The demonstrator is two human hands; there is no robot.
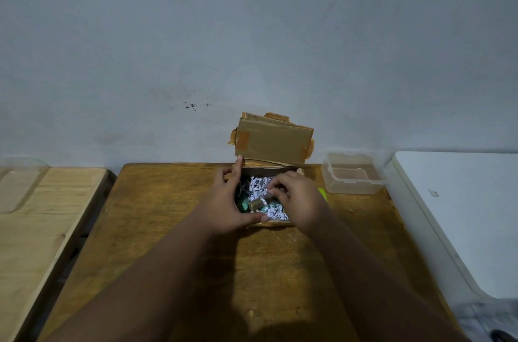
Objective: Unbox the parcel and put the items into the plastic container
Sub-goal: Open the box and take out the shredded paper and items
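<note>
Most of what we see is a grey wall [252, 33], and under it stands the brown wooden desk [168, 243] which carries the things. A paler wooden board [42, 215] lies to the left of the desk and a white table [462, 215] to the right. At the far edge of the desk, against the wall, stands the cardboard parcel [273, 142]. It is open, and its lid is raised upright and leans toward the wall. The clear plastic container [350, 187] stands near the parcel on its right side, at the far right corner of the desk, and we see no items in it. Both arms reach forward to the parcel. The left hand [228, 201] holds the left side of the parcel: the thumb lies along the near wall, the index finger is straight and touches the lower edge of the lid, and the other fingers are bent at the left wall. The right hand [301, 198] is inside the parcel, and its fingers are curled narrow around one end of a small brass padlock [256, 203]. The padlock lies on white shredded paper [259, 186], which fills the parcel. A dark green thing [243, 205] shows just beside the padlock, partly under the paper. We cannot tell what it is.
</note>
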